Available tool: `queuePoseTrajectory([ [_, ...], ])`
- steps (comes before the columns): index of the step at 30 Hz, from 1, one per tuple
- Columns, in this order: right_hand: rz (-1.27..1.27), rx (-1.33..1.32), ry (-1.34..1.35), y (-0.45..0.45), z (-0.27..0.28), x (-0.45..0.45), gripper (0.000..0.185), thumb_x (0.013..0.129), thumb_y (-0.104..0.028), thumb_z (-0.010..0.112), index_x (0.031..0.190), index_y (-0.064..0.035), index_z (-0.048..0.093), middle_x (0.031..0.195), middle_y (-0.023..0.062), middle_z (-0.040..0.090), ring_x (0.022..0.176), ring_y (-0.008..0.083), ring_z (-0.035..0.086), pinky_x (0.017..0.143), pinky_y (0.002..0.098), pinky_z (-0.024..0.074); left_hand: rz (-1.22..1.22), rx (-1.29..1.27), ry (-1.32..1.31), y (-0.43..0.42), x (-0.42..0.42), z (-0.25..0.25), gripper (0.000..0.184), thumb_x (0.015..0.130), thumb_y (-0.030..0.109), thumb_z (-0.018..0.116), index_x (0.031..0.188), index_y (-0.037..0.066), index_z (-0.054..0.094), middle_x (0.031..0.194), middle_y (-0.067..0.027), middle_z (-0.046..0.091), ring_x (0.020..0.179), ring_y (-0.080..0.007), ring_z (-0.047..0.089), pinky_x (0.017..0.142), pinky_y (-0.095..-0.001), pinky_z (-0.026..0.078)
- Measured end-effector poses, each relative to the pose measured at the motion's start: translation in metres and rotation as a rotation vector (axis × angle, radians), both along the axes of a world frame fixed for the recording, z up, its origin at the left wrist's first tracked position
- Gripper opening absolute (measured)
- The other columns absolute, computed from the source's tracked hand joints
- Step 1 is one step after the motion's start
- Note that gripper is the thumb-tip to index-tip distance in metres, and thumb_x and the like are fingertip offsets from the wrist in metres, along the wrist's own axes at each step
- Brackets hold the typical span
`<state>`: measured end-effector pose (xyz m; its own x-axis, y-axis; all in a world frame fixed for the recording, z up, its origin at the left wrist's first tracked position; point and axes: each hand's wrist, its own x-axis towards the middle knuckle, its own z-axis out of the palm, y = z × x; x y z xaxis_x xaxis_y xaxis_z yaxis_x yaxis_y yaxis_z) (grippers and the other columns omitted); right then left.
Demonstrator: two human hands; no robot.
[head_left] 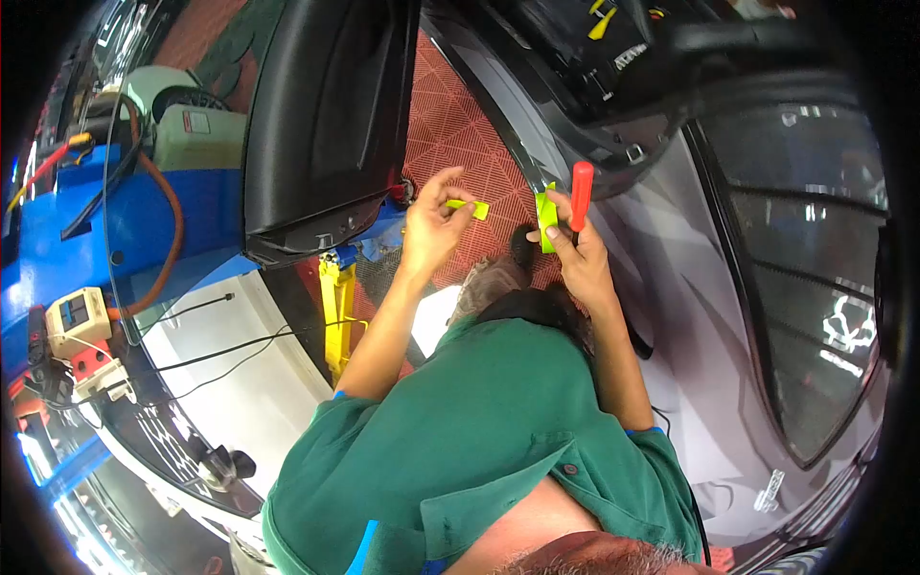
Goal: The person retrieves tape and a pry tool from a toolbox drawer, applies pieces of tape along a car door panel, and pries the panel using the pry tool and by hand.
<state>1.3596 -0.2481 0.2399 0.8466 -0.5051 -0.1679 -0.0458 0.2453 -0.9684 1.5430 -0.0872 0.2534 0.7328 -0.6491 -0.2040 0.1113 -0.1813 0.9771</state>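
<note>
My left hand [433, 230] pinches a short piece of neon yellow tape [469, 207] between thumb and fingers. In my right hand [586, 264] is a red-handled tool, apparently a screwdriver [582, 192], its handle pointing up and away from me and its tip hidden. The same hand grips a longer neon yellow tape strip [547, 220], which stands beside the grey car door sill [522, 144]. Both hands are apart, above the red floor.
An open black-trimmed car door [321, 115] is to my left, and the grey car body [704, 316] with its side window is to my right. A yellow stand [337, 311] rises below the door. Cables [220, 355] run across the left side, near a blue bench [57, 254].
</note>
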Motion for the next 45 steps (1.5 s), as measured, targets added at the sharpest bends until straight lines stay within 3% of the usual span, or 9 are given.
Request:
queuePoseTrajectory([
  [8,0.065,0.026,0.005,-0.057,-0.040,0.085,0.035,0.108,-0.011,0.052,0.142,-0.0046,0.053,0.131,0.0127,0.061,0.106,0.0242,0.071,0.095,0.0354,0.0546,0.260,-0.083,0.033,0.083,-0.015,-0.001,0.067,0.092,-0.010,0.066,0.152,0.001,0.039,0.121,-0.0114,0.064,0.115,-0.0193,0.065,0.097,-0.0315,0.055],
  [20,0.401,0.129,0.237,-0.090,-0.031,0.243,0.024,0.108,-0.017,0.053,0.122,-0.0023,0.065,0.110,0.0108,0.069,0.091,0.0182,0.072,0.079,0.0309,0.0559,0.528,-0.033,0.006,0.094,0.024,-0.029,0.066,0.094,-0.007,0.066,0.153,0.003,0.038,0.131,-0.0119,0.060,0.119,-0.0183,0.063,0.100,-0.0302,0.051],
  [22,0.441,0.142,0.309,-0.112,-0.037,0.286,0.024,0.107,-0.017,0.054,0.120,-0.0010,0.066,0.106,0.0109,0.069,0.087,0.0184,0.072,0.079,0.0316,0.0557,0.459,0.140,-0.033,0.095,0.044,-0.059,0.064,0.095,-0.003,0.068,0.152,0.004,0.041,0.133,-0.0135,0.061,0.119,-0.0182,0.062,0.100,-0.0312,0.051],
  [25,0.431,0.089,0.375,-0.160,-0.070,0.353,0.025,0.103,-0.019,0.060,0.118,-0.0016,0.068,0.096,0.0083,0.071,0.081,0.0169,0.070,0.076,0.0298,0.0549,0.231,0.662,-0.295,0.091,0.078,-0.096,0.052,0.086,0.004,0.076,0.137,0.007,0.062,0.133,-0.0272,0.060,0.115,-0.0350,0.065,0.096,-0.0416,0.055],
  [29,0.338,-0.190,0.474,-0.219,-0.108,0.418,0.024,0.101,-0.016,0.061,0.115,0.0019,0.068,0.098,0.0089,0.071,0.077,0.0173,0.068,0.070,0.0327,0.0561,0.045,0.597,-0.573,0.131,0.115,-0.268,0.046,0.088,0.012,0.072,0.134,0.010,0.065,0.119,-0.0239,0.067,0.102,-0.0384,0.066,0.093,-0.0458,0.054],
  [35,0.865,-0.385,0.623,-0.280,-0.197,0.406,0.019,0.093,-0.008,0.060,0.100,0.0041,0.072,0.095,0.0095,0.074,0.075,0.0199,0.067,0.065,0.0343,0.0554,0.095,0.746,-0.529,0.098,0.146,-0.243,0.043,0.088,0.013,0.071,0.130,0.010,0.064,0.116,-0.0229,0.066,0.101,-0.0380,0.065,0.091,-0.0459,0.053],
  [39,1.077,-0.441,0.781,-0.252,-0.180,0.365,0.021,0.088,-0.007,0.062,0.103,0.0017,0.074,0.096,0.0095,0.074,0.073,0.0200,0.070,0.069,0.0361,0.0598,0.162,0.744,-0.440,0.116,0.101,-0.205,0.041,0.088,0.014,0.071,0.128,0.010,0.064,0.114,-0.0223,0.066,0.099,-0.0377,0.065,0.090,-0.0459,0.053],
  [41,1.048,0.006,0.902,-0.236,-0.168,0.348,0.021,0.089,-0.007,0.063,0.105,0.0021,0.073,0.090,0.0074,0.072,0.073,0.0207,0.068,0.070,0.0355,0.0614,0.198,0.721,-0.390,0.118,0.065,-0.174,0.039,0.088,0.014,0.070,0.127,0.010,0.064,0.113,-0.0220,0.066,0.099,-0.0376,0.065,0.090,-0.0460,0.052],
  [45,1.381,-0.567,0.874,-0.231,-0.198,0.321,0.033,0.103,-0.025,0.057,0.116,0.0031,0.069,0.101,0.0150,0.072,0.083,0.0257,0.070,0.077,0.0427,0.0555,0.232,0.684,-0.319,0.110,0.011,-0.146,0.037,0.088,0.015,0.070,0.125,0.010,0.064,0.112,-0.0213,0.065,0.098,-0.0374,0.064,0.089,-0.0460,0.052],
])
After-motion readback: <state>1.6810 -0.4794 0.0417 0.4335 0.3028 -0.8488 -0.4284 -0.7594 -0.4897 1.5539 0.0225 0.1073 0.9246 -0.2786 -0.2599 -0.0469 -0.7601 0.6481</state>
